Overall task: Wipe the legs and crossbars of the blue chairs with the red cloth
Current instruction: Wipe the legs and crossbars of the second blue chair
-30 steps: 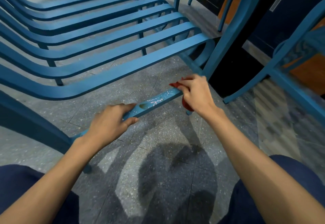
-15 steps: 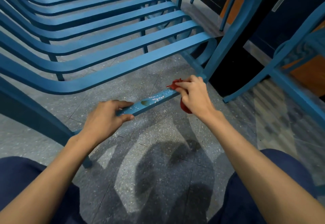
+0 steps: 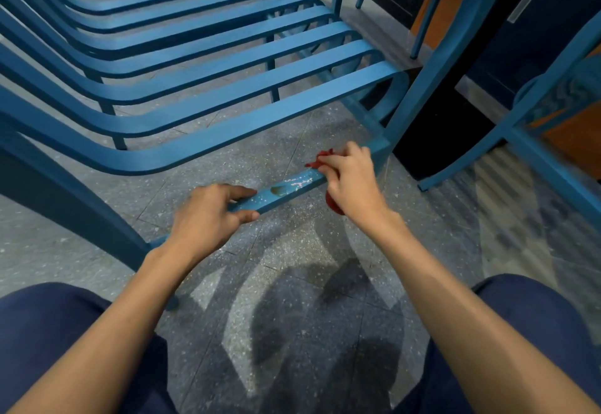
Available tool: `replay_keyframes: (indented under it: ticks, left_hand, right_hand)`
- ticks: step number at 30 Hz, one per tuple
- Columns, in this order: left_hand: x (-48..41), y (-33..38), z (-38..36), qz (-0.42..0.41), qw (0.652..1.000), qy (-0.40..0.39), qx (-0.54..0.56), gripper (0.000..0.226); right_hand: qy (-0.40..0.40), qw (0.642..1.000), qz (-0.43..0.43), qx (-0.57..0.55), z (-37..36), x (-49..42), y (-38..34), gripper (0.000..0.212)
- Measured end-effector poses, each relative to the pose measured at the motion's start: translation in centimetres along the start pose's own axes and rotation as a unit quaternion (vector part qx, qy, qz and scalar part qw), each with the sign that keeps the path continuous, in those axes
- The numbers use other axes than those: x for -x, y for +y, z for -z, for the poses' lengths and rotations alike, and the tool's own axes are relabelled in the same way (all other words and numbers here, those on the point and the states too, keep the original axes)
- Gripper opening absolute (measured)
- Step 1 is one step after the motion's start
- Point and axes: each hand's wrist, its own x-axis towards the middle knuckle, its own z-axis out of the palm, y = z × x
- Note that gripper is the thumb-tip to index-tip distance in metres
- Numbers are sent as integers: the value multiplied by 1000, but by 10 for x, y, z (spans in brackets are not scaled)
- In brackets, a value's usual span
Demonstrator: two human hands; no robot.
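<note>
A blue slatted chair (image 3: pixel 201 88) fills the upper left. Its low front crossbar (image 3: pixel 286 191) runs from lower left to upper right just above the floor, with wet streaks and a brownish spot on its top. My right hand (image 3: pixel 353 182) is closed around the red cloth (image 3: pixel 323 157), wrapped over the right part of the crossbar near the right front leg (image 3: pixel 435 72). The cloth shows above and below my fingers. My left hand (image 3: pixel 208 218) grips the left part of the same crossbar, thumb under it.
A second blue chair (image 3: pixel 553 114) stands at the right. Behind are a dark cabinet base (image 3: pixel 455 140) and orange panels (image 3: pixel 582 140). The floor (image 3: pixel 292 283) is grey speckled terrazzo. My knees in dark blue trousers sit at both bottom corners.
My right hand with the cloth has stayed near the right end of the crossbar, shifting only slightly. My left hand keeps its grip on the bar.
</note>
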Motion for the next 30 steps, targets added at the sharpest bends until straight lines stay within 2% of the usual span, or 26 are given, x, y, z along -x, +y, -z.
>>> replay_keyframes:
  ticks: [4,8,11,14,18,20,23,27,30]
  left_hand:
    - [0,1,1,7,1000,-1,5,43]
    - [-1,2,1,9,1000,-4,12,44]
    - [-1,2,1,15,1000,-7,12,44]
    - [-2,3,2,20,1000,-11,12,45]
    - [-3,2,2,21,1000,-15,6,45]
    - [-2,3,3,21,1000,-15,4,44]
    - [-2,4,3,18,1000,-13,-1,44]
    - [-1,3,4,15,1000,-13,-1,44]
    - [-2,4,4,20,1000,-18,4,45]
  right_hand:
    - [23,999,-17,-40,22,-4,22,21]
    - [46,994,-101,18,23,-33,39,22]
    - [40,987,-140,67,9,-41,25,25]
    - [14,993,-108,54,-3,-28,0,25]
    - [-22,1000,8,7,-3,3,-13,25]
    - [-22,999,23,-15,7,8,-9,24]
    - [-31,999,-20,16,18,-8,10,22]
    - [5,992,-105,65,18,-35,21,21]
    - [7,989,-119,92,6,-34,3,20]
